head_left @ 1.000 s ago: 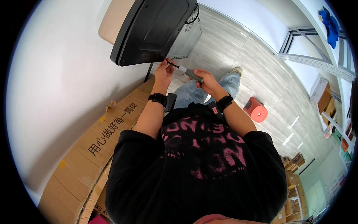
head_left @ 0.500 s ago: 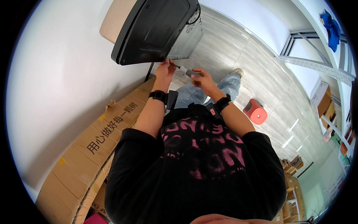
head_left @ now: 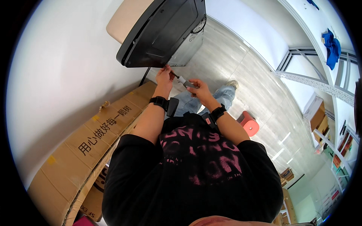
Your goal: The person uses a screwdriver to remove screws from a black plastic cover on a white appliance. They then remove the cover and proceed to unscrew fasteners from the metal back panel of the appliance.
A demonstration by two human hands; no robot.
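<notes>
My right hand (head_left: 200,91) is closed around the grey-and-white handle of a screwdriver (head_left: 184,82). Its thin dark shaft slants up and left toward my left hand (head_left: 164,79). The fingers of that hand are pinched together at the lower corner of a large black panel-like casing (head_left: 162,35), beside the screwdriver's tip. What they pinch is too small to make out. The casing stands tilted, its dark face with recessed areas and screw holes toward me, and a black cable (head_left: 203,25) loops at its right edge.
A long cardboard box (head_left: 113,126) lies along the white wall to my left. Behind the casing is a beige rounded panel (head_left: 122,22). A red stool (head_left: 249,124) stands on the grey floor to my right, with white metal shelving (head_left: 320,81) beyond.
The view has shifted a little, so the casing and stool sit differently in the picture. Both hands stay at the casing's lower corner, and the screwdriver's handle hangs slightly lower.
</notes>
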